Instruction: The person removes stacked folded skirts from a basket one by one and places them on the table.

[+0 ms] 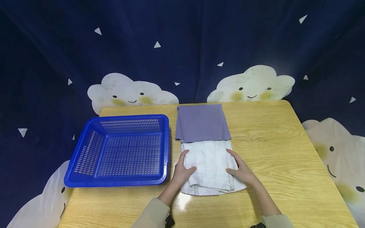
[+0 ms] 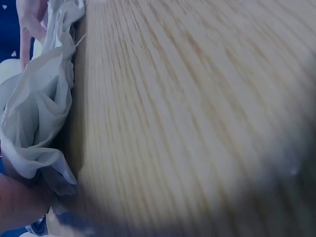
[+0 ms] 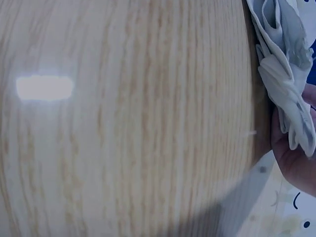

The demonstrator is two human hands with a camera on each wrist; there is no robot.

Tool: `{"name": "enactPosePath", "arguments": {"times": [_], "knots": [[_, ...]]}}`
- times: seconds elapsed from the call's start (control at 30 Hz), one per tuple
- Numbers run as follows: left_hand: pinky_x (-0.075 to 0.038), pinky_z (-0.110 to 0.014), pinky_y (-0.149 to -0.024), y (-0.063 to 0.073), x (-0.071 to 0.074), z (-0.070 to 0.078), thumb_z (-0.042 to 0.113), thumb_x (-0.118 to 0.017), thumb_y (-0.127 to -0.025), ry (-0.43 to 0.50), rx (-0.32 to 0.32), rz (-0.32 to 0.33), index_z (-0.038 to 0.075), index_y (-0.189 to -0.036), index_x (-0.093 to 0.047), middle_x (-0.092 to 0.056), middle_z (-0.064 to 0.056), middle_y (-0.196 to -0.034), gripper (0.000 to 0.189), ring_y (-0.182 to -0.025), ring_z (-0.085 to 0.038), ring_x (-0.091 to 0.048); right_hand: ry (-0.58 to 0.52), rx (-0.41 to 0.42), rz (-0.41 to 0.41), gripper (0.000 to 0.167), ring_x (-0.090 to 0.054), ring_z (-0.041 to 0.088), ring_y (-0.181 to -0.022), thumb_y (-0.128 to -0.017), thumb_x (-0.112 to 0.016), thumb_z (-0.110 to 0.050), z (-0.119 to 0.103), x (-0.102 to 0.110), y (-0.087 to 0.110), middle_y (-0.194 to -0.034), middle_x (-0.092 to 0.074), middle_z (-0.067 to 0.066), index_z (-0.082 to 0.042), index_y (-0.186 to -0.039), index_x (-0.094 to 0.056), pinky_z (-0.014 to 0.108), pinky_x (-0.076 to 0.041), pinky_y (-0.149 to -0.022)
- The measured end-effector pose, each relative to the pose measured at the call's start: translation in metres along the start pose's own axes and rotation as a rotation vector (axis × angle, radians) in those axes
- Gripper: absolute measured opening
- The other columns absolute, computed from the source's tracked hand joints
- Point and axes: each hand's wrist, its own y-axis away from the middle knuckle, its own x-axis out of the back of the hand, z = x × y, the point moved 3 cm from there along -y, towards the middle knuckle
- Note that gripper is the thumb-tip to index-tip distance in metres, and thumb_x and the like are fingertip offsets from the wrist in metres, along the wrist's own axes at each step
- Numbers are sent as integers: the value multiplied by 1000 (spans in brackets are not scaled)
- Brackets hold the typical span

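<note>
A folded white cloth [image 1: 211,163] lies in several layers on the wooden table, its lower layers spreading past the top ones at the near edge. My left hand [image 1: 181,172] grips its left side, thumb on top. On the opposite side my right hand [image 1: 244,173] holds the cloth with its thumb also on top. The right wrist view shows the layered folds [image 3: 284,79] between thumb and fingers. In the left wrist view, loose folds [image 2: 37,113] bunch above the left hand [image 2: 19,205]. Just beyond the white cloth lies a folded purple cloth [image 1: 202,123].
A blue plastic basket [image 1: 114,183] with slotted walls stands at the left, nothing inside it. The wooden table [image 1: 273,142] extends to the right of the cloths. A dark blue curtain [image 1: 188,47] with clouds hangs behind and beside the table.
</note>
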Motion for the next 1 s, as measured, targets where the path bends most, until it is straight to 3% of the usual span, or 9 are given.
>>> {"name": "enactPosePath", "arguments": {"times": [0.43, 0.57, 0.73, 0.9, 1.0], "knots": [[-39, -54, -93, 1, 5, 6, 9, -70, -71, -109, -51, -34, 13, -138, -34, -48, -25, -128, 76, -114, -41, -47, 136, -16, 7, 75, -19, 46, -131, -81, -65, -3, -7, -1, 0, -146, -19, 25, -12, -144, -25, 62, -20, -101], [-39, -55, -92, 0, 5, 6, 14, -68, -74, -192, -39, -60, 14, -141, -31, -45, -27, -129, 76, -114, -43, -46, 195, 27, 17, 74, -21, 48, -129, -80, -67, -5, -15, 0, 2, -143, -23, 28, -9, -143, -27, 63, -20, -100], [-43, -56, -85, 2, 6, 9, 24, -66, -77, -327, -8, -84, 20, -143, -27, -40, -30, -130, 76, -110, -47, -48, 325, 58, 30, 74, -34, 48, -120, -80, -69, -12, -12, 4, 2, -133, -34, 31, -9, -142, -29, 63, -30, -94], [-47, -48, -76, 5, 9, 14, 29, -66, -76, -462, -17, -67, 21, -142, -30, -46, -22, -114, 76, -97, -36, -52, 382, 68, 22, 72, -39, 49, -115, -81, -68, -15, -17, 7, 5, -128, -38, 32, -7, -142, -29, 63, -33, -91], [-45, -47, -79, 7, 11, 17, 28, -67, -76, -509, -37, -56, 18, -142, -32, -45, -22, -114, 75, -98, -34, -49, 408, 62, 20, 72, -43, 47, -112, -81, -68, -14, -20, 8, 6, -124, -40, 31, -6, -142, -29, 61, -35, -90]]}}
